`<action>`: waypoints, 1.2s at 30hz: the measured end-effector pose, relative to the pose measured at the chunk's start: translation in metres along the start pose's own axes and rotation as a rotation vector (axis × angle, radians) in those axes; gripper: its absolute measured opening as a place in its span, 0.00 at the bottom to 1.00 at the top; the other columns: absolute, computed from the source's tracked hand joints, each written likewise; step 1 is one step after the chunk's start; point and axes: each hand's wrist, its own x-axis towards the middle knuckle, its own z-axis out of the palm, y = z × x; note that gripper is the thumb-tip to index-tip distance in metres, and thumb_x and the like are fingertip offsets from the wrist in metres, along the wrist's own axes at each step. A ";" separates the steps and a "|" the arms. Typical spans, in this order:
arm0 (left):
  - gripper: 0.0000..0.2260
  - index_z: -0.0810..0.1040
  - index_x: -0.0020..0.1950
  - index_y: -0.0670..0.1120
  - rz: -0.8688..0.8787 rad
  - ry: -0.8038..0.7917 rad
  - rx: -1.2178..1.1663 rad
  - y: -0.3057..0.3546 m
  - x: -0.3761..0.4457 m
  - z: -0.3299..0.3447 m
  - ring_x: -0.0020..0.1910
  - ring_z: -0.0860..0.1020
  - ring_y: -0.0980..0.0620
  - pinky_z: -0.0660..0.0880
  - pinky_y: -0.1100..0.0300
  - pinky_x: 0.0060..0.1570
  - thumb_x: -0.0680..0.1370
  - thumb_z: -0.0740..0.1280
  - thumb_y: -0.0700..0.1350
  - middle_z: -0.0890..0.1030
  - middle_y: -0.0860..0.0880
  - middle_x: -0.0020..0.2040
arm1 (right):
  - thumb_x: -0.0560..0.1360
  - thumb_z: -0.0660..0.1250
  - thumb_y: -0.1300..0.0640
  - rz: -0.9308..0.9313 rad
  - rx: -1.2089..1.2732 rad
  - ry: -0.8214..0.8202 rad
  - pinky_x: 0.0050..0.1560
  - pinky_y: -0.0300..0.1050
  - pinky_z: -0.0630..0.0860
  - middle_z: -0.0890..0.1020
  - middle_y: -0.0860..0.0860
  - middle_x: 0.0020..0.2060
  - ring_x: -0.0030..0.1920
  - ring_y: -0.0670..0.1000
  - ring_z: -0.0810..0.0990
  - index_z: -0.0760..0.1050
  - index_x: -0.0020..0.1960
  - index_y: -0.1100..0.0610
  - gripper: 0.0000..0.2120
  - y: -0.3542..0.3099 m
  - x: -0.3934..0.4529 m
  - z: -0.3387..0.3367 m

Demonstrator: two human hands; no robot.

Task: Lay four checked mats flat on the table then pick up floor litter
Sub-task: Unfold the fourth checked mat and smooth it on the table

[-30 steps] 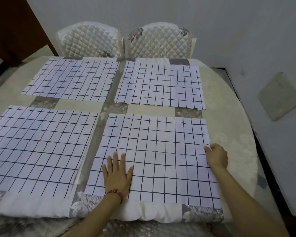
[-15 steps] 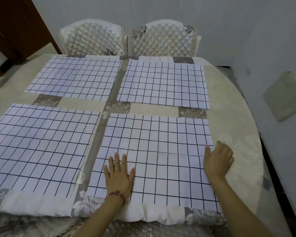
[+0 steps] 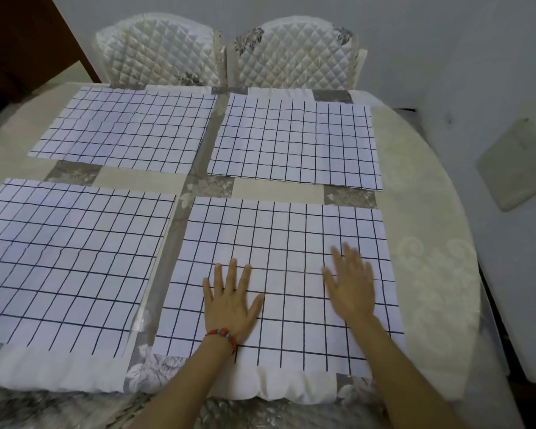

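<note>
Mats cover the counter [image 3: 430,212] in a two-by-two layout: the far-left mat [image 3: 127,131] and far-right mat [image 3: 294,140] lie flat near two quilted chairs [image 3: 229,54], while the near-left mat [image 3: 68,264] and near-right mat [image 3: 285,243] lie flat at the front edge, all four apart from one another. Both hands rest on the near-right mat. The left hand [image 3: 231,305], with a red bracelet [image 3: 223,334] at the wrist, lies palm down with fingers spread. The right hand [image 3: 351,283], blurred, lies flat beside it, fingers straight and slightly apart.
</note>
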 end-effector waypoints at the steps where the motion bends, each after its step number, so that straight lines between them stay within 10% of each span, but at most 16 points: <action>1: 0.31 0.31 0.70 0.60 0.001 0.000 0.005 0.000 0.000 0.001 0.72 0.29 0.47 0.30 0.45 0.72 0.70 0.35 0.68 0.32 0.55 0.73 | 0.79 0.46 0.42 0.093 -0.015 0.012 0.76 0.52 0.41 0.48 0.50 0.77 0.77 0.51 0.44 0.47 0.76 0.48 0.27 0.013 0.002 -0.005; 5: 0.31 0.29 0.70 0.60 0.000 -0.001 0.001 -0.001 0.002 0.002 0.71 0.27 0.47 0.28 0.44 0.70 0.70 0.35 0.69 0.31 0.54 0.73 | 0.79 0.50 0.45 0.280 0.023 0.114 0.75 0.59 0.45 0.51 0.56 0.77 0.77 0.55 0.46 0.53 0.76 0.56 0.28 0.009 0.006 -0.016; 11: 0.32 0.29 0.70 0.59 -0.010 -0.011 0.034 -0.001 0.001 0.004 0.70 0.25 0.46 0.24 0.44 0.67 0.71 0.35 0.69 0.30 0.53 0.74 | 0.79 0.47 0.43 -0.698 -0.111 -0.162 0.75 0.53 0.40 0.50 0.47 0.77 0.77 0.51 0.46 0.52 0.75 0.48 0.26 -0.082 0.025 0.015; 20: 0.32 0.26 0.68 0.60 -0.003 -0.022 0.024 -0.003 0.004 0.005 0.70 0.25 0.44 0.24 0.41 0.67 0.70 0.35 0.70 0.27 0.52 0.72 | 0.80 0.45 0.44 0.124 -0.007 0.003 0.76 0.57 0.41 0.48 0.54 0.77 0.77 0.54 0.43 0.47 0.76 0.53 0.28 -0.011 0.095 -0.022; 27: 0.33 0.28 0.70 0.59 -0.016 -0.017 0.025 -0.002 0.002 0.008 0.71 0.26 0.45 0.25 0.42 0.68 0.71 0.36 0.69 0.28 0.50 0.73 | 0.79 0.42 0.40 -0.335 -0.004 -0.098 0.73 0.46 0.31 0.38 0.43 0.73 0.75 0.46 0.34 0.44 0.76 0.46 0.27 -0.076 -0.024 0.025; 36: 0.33 0.28 0.70 0.57 -0.009 -0.008 0.003 -0.005 0.004 0.006 0.71 0.28 0.46 0.30 0.40 0.70 0.73 0.40 0.69 0.29 0.49 0.72 | 0.80 0.48 0.44 0.203 0.010 0.048 0.76 0.52 0.41 0.49 0.50 0.77 0.77 0.51 0.46 0.48 0.76 0.50 0.27 0.020 -0.049 -0.002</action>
